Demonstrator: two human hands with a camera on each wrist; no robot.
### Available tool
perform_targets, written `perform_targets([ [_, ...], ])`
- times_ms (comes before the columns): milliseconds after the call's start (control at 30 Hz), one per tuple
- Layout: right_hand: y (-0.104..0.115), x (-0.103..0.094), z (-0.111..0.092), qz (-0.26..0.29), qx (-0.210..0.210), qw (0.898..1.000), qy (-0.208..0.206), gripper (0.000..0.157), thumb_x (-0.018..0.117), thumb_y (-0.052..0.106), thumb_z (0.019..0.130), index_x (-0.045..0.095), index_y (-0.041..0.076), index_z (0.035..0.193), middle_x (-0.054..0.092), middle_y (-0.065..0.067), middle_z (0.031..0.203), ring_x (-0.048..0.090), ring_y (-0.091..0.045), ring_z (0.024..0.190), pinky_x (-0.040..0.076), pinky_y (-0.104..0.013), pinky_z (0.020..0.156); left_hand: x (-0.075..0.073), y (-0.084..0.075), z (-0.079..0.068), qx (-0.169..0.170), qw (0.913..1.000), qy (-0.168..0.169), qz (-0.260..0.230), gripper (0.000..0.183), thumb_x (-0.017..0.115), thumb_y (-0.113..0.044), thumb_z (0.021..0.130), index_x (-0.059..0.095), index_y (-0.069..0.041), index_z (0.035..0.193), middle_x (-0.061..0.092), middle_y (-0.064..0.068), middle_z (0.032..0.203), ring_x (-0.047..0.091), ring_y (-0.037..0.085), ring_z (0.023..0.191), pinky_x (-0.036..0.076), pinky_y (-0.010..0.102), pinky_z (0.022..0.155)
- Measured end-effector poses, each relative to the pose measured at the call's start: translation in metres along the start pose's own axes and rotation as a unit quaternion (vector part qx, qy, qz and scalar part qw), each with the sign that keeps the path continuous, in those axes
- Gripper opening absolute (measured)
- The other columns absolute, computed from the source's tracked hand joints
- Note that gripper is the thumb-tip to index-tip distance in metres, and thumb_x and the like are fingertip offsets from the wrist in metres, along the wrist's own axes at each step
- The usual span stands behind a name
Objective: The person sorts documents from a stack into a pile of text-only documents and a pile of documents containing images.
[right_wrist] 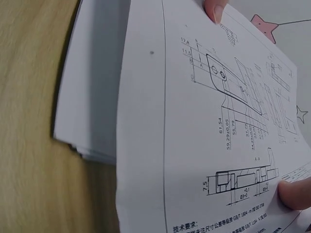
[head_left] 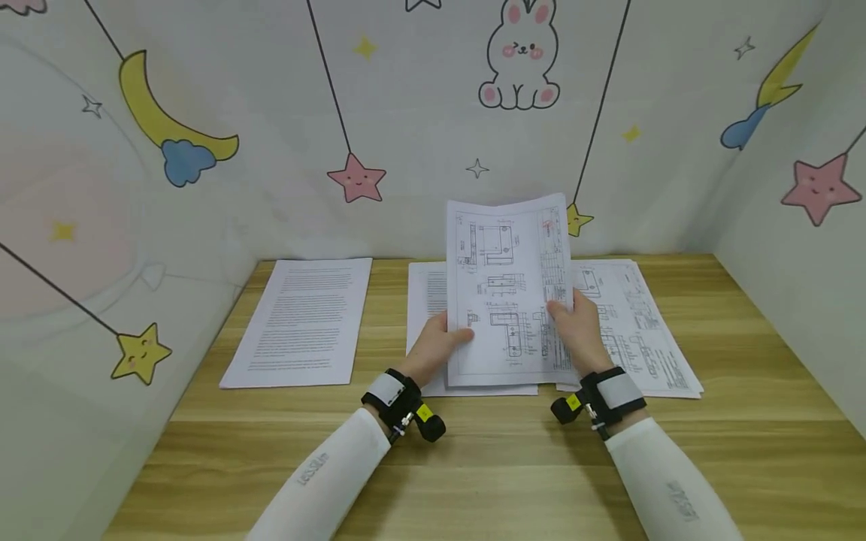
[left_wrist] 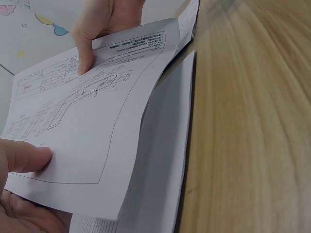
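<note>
Between both hands a sheet of paper with technical drawings (head_left: pixel 501 300) is held up, tilted toward the head camera and slightly bowed at its top edge. My left hand (head_left: pixel 436 344) pinches its left edge, thumb on the printed face and fingers behind. On the opposite edge my right hand (head_left: pixel 578 330) grips it the same way, thumb (right_wrist: pixel 295 194) over the print. Behind and below it lies a middle stack of text pages (head_left: pixel 426 289), mostly covered by the sheet. Dimension lines and several part outlines show on the raised sheet in the right wrist view.
A stack of text pages (head_left: pixel 301 323) lies at the left of the wooden table (head_left: pixel 473 481). More drawing sheets (head_left: pixel 649 338) lie at the right, partly behind my right hand. A white cartoon-printed backdrop (head_left: pixel 419 113) rises behind the table and along its sides.
</note>
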State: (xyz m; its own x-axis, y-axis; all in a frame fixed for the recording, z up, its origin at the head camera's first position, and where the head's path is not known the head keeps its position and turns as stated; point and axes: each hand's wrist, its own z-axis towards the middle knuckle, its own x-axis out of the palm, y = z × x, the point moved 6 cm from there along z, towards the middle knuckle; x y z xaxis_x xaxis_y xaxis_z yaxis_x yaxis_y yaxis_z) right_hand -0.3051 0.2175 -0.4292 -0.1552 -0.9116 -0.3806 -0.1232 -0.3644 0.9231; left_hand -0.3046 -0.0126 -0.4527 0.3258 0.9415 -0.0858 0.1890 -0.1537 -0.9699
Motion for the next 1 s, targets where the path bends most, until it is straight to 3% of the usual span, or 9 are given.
perform_targets([
  [300,-0.012,-0.033,0.005,-0.049,-0.004,0.998,-0.036,0.044,0.037,0.031,0.099,0.043,0.009,0.137,0.059,-0.017,0.109,0.061,-0.023,0.087,0.051,-0.027,0.062,0.037,0.001,0.008,0.015,0.9996,0.021,0.01,0.034,0.054,-0.011,0.091,0.055,-0.018,0.124,0.067,0.002,0.112,0.063,0.015,0.095,0.05,0.032,0.08],
  [600,-0.024,-0.06,0.011,-0.081,0.025,0.995,-0.056,0.043,0.036,0.027,0.099,0.045,0.005,0.135,0.058,-0.017,0.107,0.058,-0.022,0.083,0.047,-0.025,0.059,0.061,0.008,0.013,0.006,0.9996,0.024,0.011,0.04,0.057,-0.005,0.088,0.052,-0.008,0.128,0.071,0.01,0.104,0.065,0.013,0.084,0.051,0.025,0.066],
  [833,-0.036,-0.075,0.014,-0.102,0.047,0.992,-0.048,0.048,0.035,0.024,0.099,0.036,0.003,0.142,0.055,-0.02,0.115,0.057,-0.026,0.088,0.045,-0.024,0.059,0.078,0.007,0.019,0.014,0.9977,0.004,0.066,0.037,0.06,-0.007,0.085,0.058,-0.006,0.122,0.065,0.006,0.086,0.057,0.01,0.067,0.045,0.022,0.055],
  [1000,-0.044,-0.09,0.013,-0.117,0.073,0.989,-0.049,0.05,0.034,0.024,0.099,0.032,0.002,0.143,0.052,-0.022,0.116,0.056,-0.029,0.089,0.045,-0.027,0.057,0.093,0.005,0.024,0.03,0.9956,-0.021,0.086,0.034,0.064,-0.009,0.084,0.063,-0.002,0.117,0.065,0.006,0.083,0.055,0.009,0.062,0.045,0.021,0.052],
])
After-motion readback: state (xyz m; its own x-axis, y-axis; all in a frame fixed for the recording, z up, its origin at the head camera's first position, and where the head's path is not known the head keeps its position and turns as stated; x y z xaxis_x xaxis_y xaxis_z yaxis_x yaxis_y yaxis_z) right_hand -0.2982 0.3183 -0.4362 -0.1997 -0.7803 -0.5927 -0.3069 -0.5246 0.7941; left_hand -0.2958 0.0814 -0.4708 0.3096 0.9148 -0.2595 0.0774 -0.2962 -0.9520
